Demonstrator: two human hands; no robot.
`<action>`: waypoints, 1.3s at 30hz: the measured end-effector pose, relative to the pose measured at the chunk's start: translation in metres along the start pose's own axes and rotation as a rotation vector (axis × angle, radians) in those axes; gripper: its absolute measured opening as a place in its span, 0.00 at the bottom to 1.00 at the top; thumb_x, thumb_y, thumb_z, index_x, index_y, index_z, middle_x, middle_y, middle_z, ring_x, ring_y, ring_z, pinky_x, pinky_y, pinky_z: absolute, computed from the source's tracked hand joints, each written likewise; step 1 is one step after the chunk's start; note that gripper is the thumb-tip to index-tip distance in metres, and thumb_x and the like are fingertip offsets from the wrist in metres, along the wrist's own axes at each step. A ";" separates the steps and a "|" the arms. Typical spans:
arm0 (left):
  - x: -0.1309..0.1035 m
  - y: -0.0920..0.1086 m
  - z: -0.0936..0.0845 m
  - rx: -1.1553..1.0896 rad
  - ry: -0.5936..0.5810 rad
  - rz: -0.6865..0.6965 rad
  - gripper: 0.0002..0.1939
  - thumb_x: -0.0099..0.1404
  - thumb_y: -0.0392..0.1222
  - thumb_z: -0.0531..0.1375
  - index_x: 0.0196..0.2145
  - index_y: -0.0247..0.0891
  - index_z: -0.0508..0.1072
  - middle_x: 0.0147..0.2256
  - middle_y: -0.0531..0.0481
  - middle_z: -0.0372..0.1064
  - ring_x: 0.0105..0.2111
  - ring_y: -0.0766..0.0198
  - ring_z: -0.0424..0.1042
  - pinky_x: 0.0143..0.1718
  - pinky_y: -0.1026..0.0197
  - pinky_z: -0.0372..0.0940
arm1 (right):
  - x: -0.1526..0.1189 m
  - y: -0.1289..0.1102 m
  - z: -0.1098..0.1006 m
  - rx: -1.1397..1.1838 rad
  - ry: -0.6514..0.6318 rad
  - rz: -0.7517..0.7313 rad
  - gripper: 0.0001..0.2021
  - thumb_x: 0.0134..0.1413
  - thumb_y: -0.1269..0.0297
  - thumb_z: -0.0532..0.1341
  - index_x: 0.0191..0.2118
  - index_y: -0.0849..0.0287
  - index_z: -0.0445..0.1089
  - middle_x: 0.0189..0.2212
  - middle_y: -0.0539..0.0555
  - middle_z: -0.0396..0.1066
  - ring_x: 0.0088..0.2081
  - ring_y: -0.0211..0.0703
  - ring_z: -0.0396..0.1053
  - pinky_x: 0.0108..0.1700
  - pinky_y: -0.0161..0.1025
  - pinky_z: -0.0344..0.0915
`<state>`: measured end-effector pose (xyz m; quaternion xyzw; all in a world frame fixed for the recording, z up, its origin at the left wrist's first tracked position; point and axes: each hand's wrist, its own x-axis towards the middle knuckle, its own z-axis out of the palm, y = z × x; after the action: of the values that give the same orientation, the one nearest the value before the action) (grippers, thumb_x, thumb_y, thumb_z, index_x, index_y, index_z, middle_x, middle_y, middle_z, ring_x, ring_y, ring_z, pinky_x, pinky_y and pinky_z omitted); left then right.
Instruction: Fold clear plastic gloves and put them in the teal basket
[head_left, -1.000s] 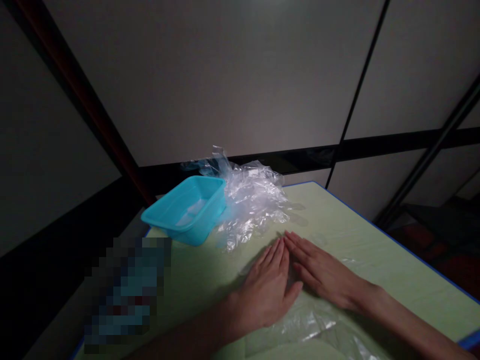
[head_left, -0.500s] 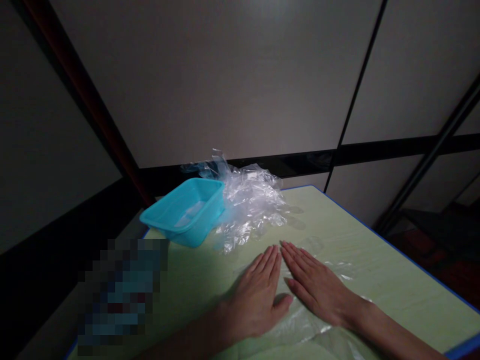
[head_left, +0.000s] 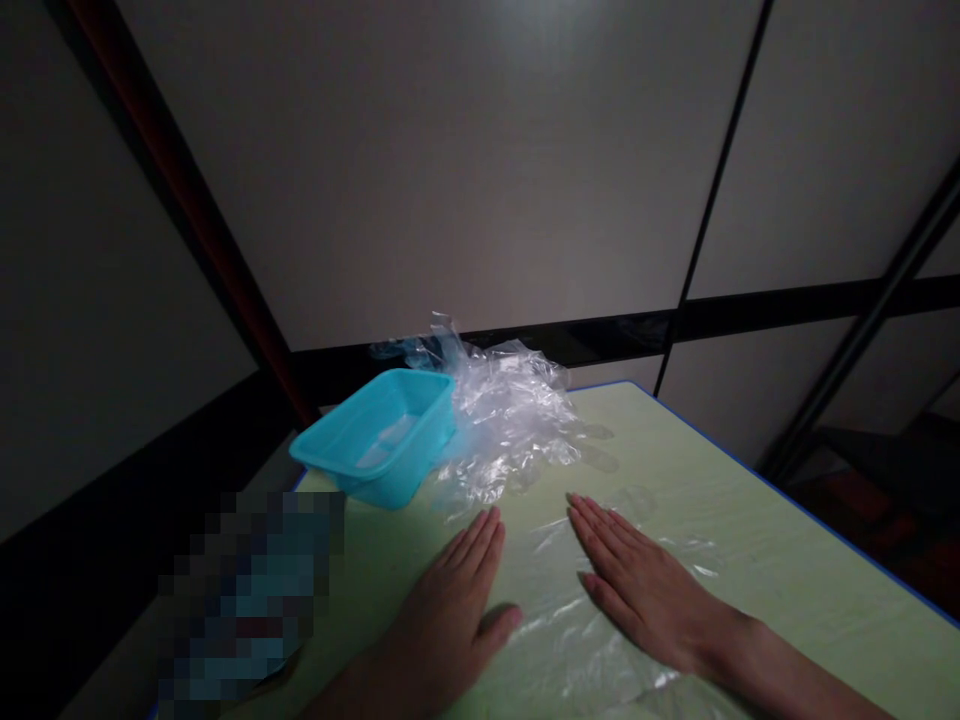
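Note:
A clear disposable plastic glove (head_left: 551, 625) lies spread flat on the pale green table, with thin wrinkles across it. My right hand (head_left: 641, 580) rests palm down on its right part, fingers stretched out and pointing away from me. To the left of the glove, my left hand (head_left: 454, 610) is flat with its fingers extended and thumb apart; whether its edge touches the plastic I cannot tell. Beyond my hands sits a crumpled heap of clear plastic gloves (head_left: 514, 415), some finger shapes sticking out at its right side.
A turquoise plastic basin (head_left: 401, 475) stands at the far left of the table (head_left: 787, 570), against the heap, with something whitish inside. A blurred-out item (head_left: 251, 600) lies at the left edge. Cabinet panels (head_left: 480, 180) rise behind the table.
My left hand has slid left and toward me, away from my right hand, uncovering more of the flat glove. The right hand has stayed nearly in place.

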<state>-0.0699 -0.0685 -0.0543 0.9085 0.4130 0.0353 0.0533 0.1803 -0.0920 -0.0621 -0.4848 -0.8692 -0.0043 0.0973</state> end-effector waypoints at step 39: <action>0.046 0.047 0.003 -0.058 0.027 0.068 0.33 0.67 0.55 0.38 0.59 0.24 0.45 0.61 0.37 0.35 0.60 0.55 0.34 0.59 0.54 0.43 | 0.011 -0.005 0.001 -0.016 -0.008 0.012 0.27 0.61 0.59 0.44 0.61 0.72 0.44 0.60 0.63 0.39 0.61 0.48 0.38 0.59 0.47 0.46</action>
<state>-0.0041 -0.0646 -0.0500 0.9195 0.3813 0.0615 0.0730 0.1705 -0.0855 -0.0610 -0.4907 -0.8667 -0.0087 0.0899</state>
